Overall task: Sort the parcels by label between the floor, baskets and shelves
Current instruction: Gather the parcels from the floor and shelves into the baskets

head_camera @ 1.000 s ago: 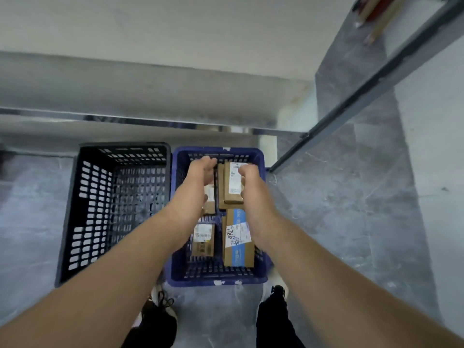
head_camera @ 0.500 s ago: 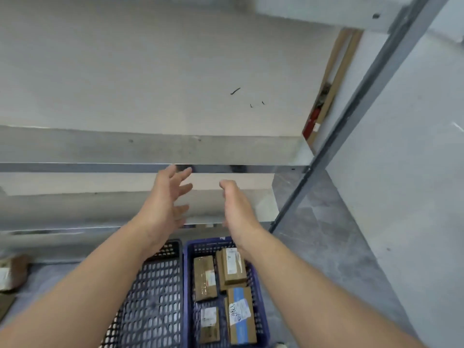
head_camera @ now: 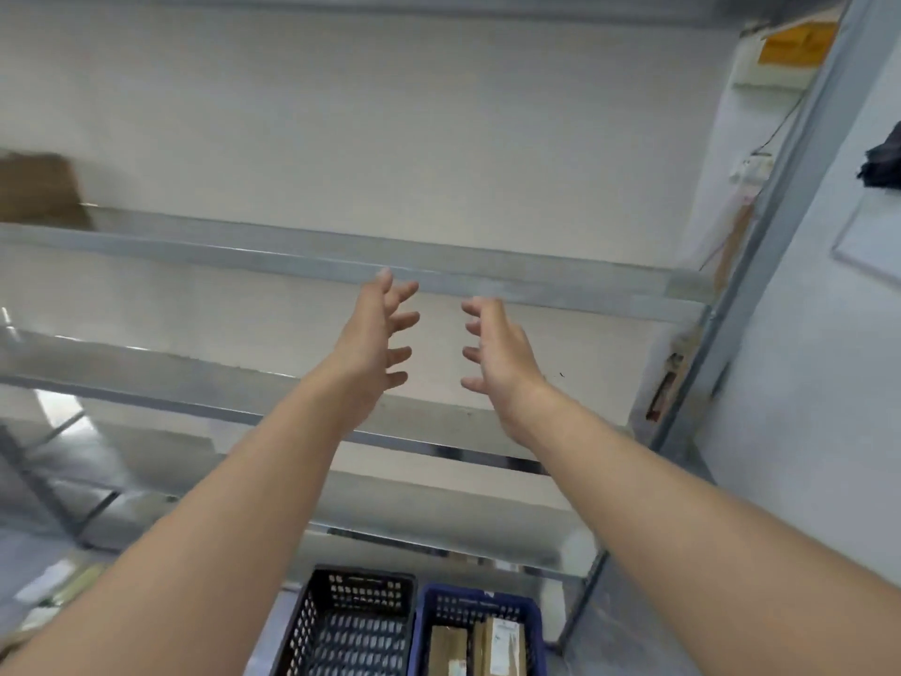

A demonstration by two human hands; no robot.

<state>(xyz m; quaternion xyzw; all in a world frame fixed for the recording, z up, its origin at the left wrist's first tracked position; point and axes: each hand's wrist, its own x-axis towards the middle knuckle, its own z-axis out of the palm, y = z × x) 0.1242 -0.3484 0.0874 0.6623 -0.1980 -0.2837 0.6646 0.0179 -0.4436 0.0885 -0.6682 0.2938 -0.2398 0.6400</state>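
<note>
Parcels [head_camera: 502,646] lie in the blue basket [head_camera: 480,593], long axes running away from me, well below and nearly straight beneath the right hand [head_camera: 497,353], which I judge the nearer, while it and the left hand [head_camera: 375,344] hover spread wide and empty before the shelf rail [head_camera: 292,258].

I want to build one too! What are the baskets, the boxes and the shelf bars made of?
The black basket and blue basket look like matte moulded plastic, with lattice walls. The parcels look like brown cardboard with white paper labels. The shelf rail looks like grey, slightly shiny metal, though blurred.
</note>
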